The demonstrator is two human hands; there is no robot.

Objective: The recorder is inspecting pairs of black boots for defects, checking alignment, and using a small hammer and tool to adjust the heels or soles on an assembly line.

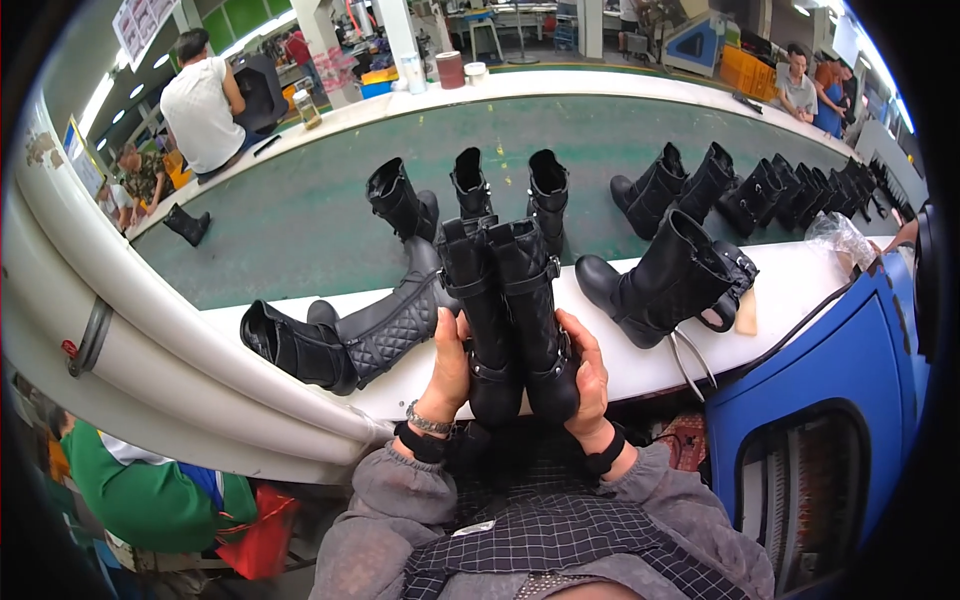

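A pair of black quilted boots with buckled straps is held side by side in front of me, shafts pointing away and heels toward me. My left hand is closed around the left boot near its ankle. On the other side, my right hand grips the right boot, its fingers along the outer side. Left of them, a quilted boot and a shorter-looking boot lie on the white ledge. To the right, another black boot rests on the ledge.
Beyond the ledge runs a green conveyor belt bearing several upright boots. A blue machine stands at my right, thick white pipes at my left. A clear plastic bag lies at the right. People work across the belt.
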